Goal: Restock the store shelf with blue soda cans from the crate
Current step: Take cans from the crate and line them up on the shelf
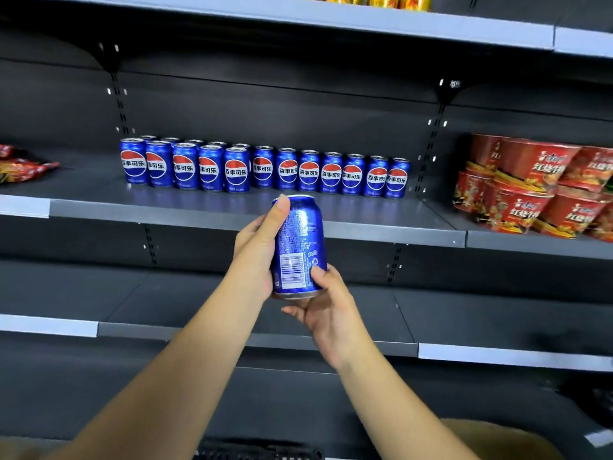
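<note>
One blue soda can is held upright in front of the middle shelf, its barcode side facing me. My left hand grips its left side, thumb reaching up to the rim. My right hand holds its bottom end from below, thumb on the can's lower right. On the shelf behind stands a row of several blue soda cans, logos facing out, with a second row behind the leftmost ones. A black crate shows at the bottom edge, mostly cut off.
Red instant noodle cups are stacked at the right of the same shelf. Red snack bags lie at its left. Yellow and red cans stand on the top shelf. A lower grey shelf runs below.
</note>
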A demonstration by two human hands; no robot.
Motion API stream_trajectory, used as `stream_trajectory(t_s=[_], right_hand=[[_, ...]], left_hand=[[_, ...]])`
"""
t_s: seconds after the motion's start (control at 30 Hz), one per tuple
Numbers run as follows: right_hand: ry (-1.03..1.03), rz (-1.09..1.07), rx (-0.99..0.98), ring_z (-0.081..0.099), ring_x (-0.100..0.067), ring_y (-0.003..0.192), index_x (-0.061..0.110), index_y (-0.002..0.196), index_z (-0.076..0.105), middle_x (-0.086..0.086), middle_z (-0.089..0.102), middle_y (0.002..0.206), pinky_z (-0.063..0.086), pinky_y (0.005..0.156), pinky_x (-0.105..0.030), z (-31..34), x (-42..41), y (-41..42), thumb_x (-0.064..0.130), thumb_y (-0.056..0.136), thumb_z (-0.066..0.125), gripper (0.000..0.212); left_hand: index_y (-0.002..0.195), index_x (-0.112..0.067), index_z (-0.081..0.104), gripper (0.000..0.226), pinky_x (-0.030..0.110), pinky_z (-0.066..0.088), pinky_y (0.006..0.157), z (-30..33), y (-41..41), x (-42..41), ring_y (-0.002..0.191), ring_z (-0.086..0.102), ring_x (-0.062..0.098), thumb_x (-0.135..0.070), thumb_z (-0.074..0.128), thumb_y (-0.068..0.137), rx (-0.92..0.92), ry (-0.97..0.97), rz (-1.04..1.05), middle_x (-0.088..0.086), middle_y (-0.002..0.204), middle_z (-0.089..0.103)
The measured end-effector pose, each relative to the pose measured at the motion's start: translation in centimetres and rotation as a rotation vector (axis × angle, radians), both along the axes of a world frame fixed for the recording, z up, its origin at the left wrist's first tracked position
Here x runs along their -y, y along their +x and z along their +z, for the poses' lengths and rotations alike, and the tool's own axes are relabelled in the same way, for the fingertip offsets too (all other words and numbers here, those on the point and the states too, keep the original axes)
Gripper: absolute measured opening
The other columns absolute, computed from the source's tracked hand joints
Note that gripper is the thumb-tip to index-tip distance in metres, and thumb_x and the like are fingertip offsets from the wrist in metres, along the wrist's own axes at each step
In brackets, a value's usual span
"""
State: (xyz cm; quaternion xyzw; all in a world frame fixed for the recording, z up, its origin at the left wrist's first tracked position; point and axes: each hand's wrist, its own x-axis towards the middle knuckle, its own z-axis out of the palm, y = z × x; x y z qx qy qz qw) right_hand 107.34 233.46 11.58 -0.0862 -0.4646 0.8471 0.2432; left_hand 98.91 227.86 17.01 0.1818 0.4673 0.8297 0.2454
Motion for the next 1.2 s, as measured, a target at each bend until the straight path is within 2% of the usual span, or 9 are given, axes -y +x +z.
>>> stream_trajectory(t_s=[0.27, 0.47, 0.63, 0.8, 0.87, 0.93, 1.03, 1.1, 1.2], right_hand=[[0.034, -0.087, -0.085, 0.061, -0.028, 0.075, 0.011, 0.098, 0.051, -0.013, 0.066, 0.095, 0.049, 0.057, -0.025, -0.7, 0.5, 1.6, 0.040, 0.055, 0.071, 0.056], [0.058, -0.124, -0.075, 0.062, -0.030, 0.083, 0.008, 0.105, 0.056, -0.015, 0.068, 0.102, 0.052, 0.066, -0.031, -0.8, 1.5, 2.8, 0.052, 0.042, 0.085, 0.082], [-0.015, -0.146, -0.055, 0.066, -0.022, 0.085, 0.008, 0.111, 0.056, -0.012, 0.070, 0.104, 0.051, 0.078, -0.038, -0.6, 2.2, 3.6, 0.044, 0.042, 0.084, 0.083], [-0.058, -0.115, -0.062, 0.066, -0.021, 0.087, 0.006, 0.112, 0.053, -0.013, 0.070, 0.104, 0.049, 0.078, -0.034, -0.4, 2.6, 4.9, 0.035, 0.052, 0.072, 0.070], [-0.073, -0.124, -0.062, 0.064, -0.023, 0.090, 0.005, 0.114, 0.050, -0.016, 0.069, 0.107, 0.048, 0.080, -0.033, -0.4, 2.8, 5.2, 0.034, 0.047, 0.078, 0.078], [-0.065, -0.157, -0.061, 0.064, -0.025, 0.091, 0.009, 0.114, 0.049, -0.015, 0.069, 0.107, 0.049, 0.078, -0.030, -0.3, 3.2, 5.2, 0.039, 0.036, 0.089, 0.093], [-0.023, -0.231, -0.089, 0.066, -0.026, 0.089, 0.017, 0.108, 0.050, -0.012, 0.070, 0.105, 0.053, 0.068, -0.024, 0.0, 3.8, 5.4, 0.040, 0.030, 0.093, 0.092], [-0.020, -0.262, -0.124, 0.068, -0.018, 0.081, 0.016, 0.107, 0.049, -0.007, 0.072, 0.098, 0.052, 0.061, -0.019, 0.2, 4.1, 5.8, 0.026, 0.034, 0.086, 0.082], [0.006, -0.269, -0.146, 0.068, -0.011, 0.075, 0.014, 0.107, 0.048, -0.003, 0.073, 0.094, 0.051, 0.059, -0.015, 0.5, 4.5, 6.2, 0.025, 0.041, 0.076, 0.073]], left_hand=[[0.101, -0.010, 0.064, 0.061, 0.032, 0.058, 0.061, 0.5, 2.3, 0.7, 0.072, 0.068, 0.019, -0.052, 0.065, 0.056, -0.070, -0.011, -0.011, 0.009, 0.089, 0.071], [0.117, -0.012, 0.055, 0.075, 0.041, 0.056, 0.077, -0.3, 4.3, 1.2, 0.083, 0.066, 0.022, -0.058, 0.058, 0.057, -0.046, 0.045, 0.061, 0.008, 0.098, 0.068], [0.119, -0.023, 0.053, 0.060, 0.026, 0.055, 0.060, -1.8, 5.8, 1.5, 0.073, 0.067, 0.010, -0.051, 0.055, 0.066, -0.132, 0.041, 0.067, -0.003, 0.092, 0.069], [0.127, -0.030, 0.049, 0.065, 0.029, 0.054, 0.070, -3.4, 7.0, 1.8, 0.083, 0.067, 0.013, -0.042, 0.065, 0.065, -0.096, 0.052, 0.046, -0.002, 0.102, 0.070], [0.130, -0.033, 0.045, 0.071, 0.022, 0.053, 0.070, -3.6, 7.7, 1.8, 0.086, 0.067, 0.010, -0.041, 0.072, 0.065, -0.126, 0.048, 0.086, -0.005, 0.107, 0.069], [0.134, -0.033, 0.039, 0.076, 0.016, 0.053, 0.068, -4.0, 8.5, 1.8, 0.084, 0.066, 0.004, -0.046, 0.064, 0.063, -0.129, 0.051, 0.137, -0.014, 0.100, 0.069], [0.123, -0.033, 0.043, 0.070, 0.013, 0.050, 0.060, -4.5, 9.7, 1.8, 0.074, 0.065, 0.000, -0.052, 0.074, 0.064, -0.085, 0.061, 0.139, -0.017, 0.087, 0.070], [0.113, -0.031, 0.049, 0.067, 0.014, 0.049, 0.057, -4.6, 10.0, 1.9, 0.073, 0.065, 0.002, -0.059, 0.068, 0.055, -0.043, 0.076, 0.120, -0.011, 0.092, 0.070], [0.106, -0.031, 0.055, 0.071, 0.015, 0.050, 0.057, -4.6, 10.0, 2.1, 0.074, 0.066, 0.004, -0.062, 0.071, 0.044, -0.027, 0.115, 0.134, -0.008, 0.092, 0.071]])
